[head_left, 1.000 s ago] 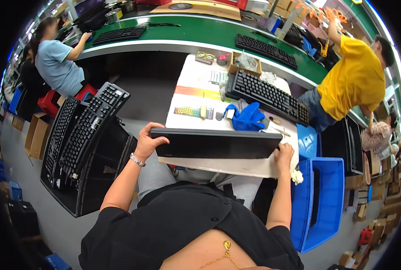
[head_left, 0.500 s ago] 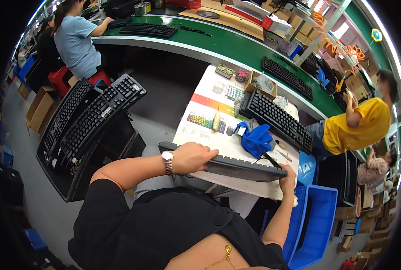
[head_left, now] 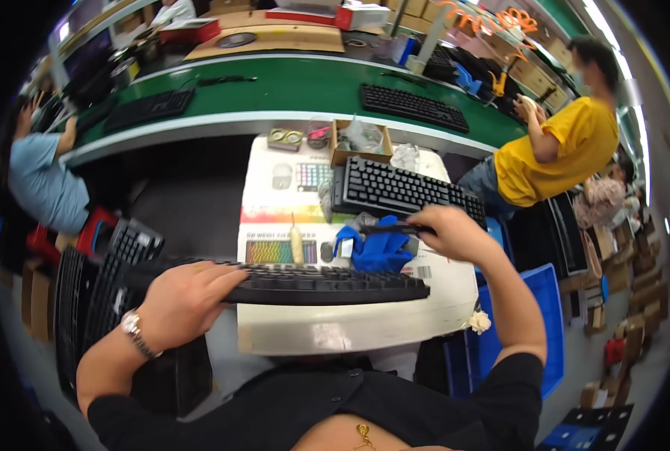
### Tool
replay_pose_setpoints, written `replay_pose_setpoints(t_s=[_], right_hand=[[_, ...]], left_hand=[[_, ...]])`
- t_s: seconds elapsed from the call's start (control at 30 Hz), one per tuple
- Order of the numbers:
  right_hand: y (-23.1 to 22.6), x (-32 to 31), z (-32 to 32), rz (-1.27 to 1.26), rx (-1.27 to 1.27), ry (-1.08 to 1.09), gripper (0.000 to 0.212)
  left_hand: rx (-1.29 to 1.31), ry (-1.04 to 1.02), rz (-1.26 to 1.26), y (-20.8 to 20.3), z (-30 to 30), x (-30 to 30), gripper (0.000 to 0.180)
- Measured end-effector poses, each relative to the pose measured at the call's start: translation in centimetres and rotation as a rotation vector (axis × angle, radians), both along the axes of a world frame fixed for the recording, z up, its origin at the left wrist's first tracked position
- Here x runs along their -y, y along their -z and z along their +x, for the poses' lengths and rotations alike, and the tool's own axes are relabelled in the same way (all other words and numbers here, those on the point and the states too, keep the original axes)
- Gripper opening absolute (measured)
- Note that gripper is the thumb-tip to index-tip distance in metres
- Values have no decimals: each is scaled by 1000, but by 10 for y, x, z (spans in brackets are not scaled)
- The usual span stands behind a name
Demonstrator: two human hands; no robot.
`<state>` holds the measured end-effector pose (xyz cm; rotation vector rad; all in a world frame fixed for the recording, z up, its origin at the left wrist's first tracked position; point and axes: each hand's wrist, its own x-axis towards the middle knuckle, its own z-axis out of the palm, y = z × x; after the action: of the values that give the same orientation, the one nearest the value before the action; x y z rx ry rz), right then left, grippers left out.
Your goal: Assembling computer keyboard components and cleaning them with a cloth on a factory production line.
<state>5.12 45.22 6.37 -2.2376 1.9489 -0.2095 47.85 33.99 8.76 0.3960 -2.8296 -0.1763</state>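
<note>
My left hand [head_left: 188,301] grips the left part of a black keyboard [head_left: 320,286], held tilted above the near part of the white work table [head_left: 350,327]. My right hand [head_left: 455,233] is off this keyboard, its fingers closed on a slim dark object [head_left: 401,228] whose kind I cannot make out. Just beneath that object lies a crumpled blue cloth [head_left: 380,248]. Left of the cloth lies a pale-handled pointed tool [head_left: 297,244]. A second black keyboard [head_left: 402,188] rests on the table behind the cloth.
A small cardboard box [head_left: 361,143] with plastic bags stands at the table's back. More keyboards [head_left: 113,282] lean stacked at my left. Blue bins [head_left: 534,323] stand at right. Beyond runs a green conveyor bench [head_left: 275,94]. A person in yellow [head_left: 556,150] works at right.
My right hand has let go of the keyboard's right end and moved up over the cloth, now holding the dark object. The keyboard has moved left with my left hand; the view has turned.
</note>
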Motion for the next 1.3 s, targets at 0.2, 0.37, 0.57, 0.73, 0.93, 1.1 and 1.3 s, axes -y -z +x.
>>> replay_pose_setpoints(t_s=[0.2, 0.37, 0.57, 0.73, 0.93, 1.1, 1.3], right_hand=[[-60, 204, -21, -23, -314, -12, 31], [-122, 363, -94, -290, -586, 212, 19], [-45, 343, -37, -691, -409, 142, 21], [-2, 221, -74, -587, -388, 60, 14], [3, 125, -129, -280, -156, 586, 18], [26, 68, -181, -289, -127, 779, 19], [58, 21, -187, -241, 35, 959, 23]], left_hand=[[-126, -154, -164, -18, 0, 95, 52], [-271, -107, -461, 13, -79, 260, 51], [-256, -221, -792, 102, -150, 420, 50], [-323, -143, -891, 150, -202, 466, 47], [-227, -285, -633, 181, -234, 475, 45], [34, -417, -520, 172, -278, 452, 45], [89, -495, -399, 191, -306, 445, 48]])
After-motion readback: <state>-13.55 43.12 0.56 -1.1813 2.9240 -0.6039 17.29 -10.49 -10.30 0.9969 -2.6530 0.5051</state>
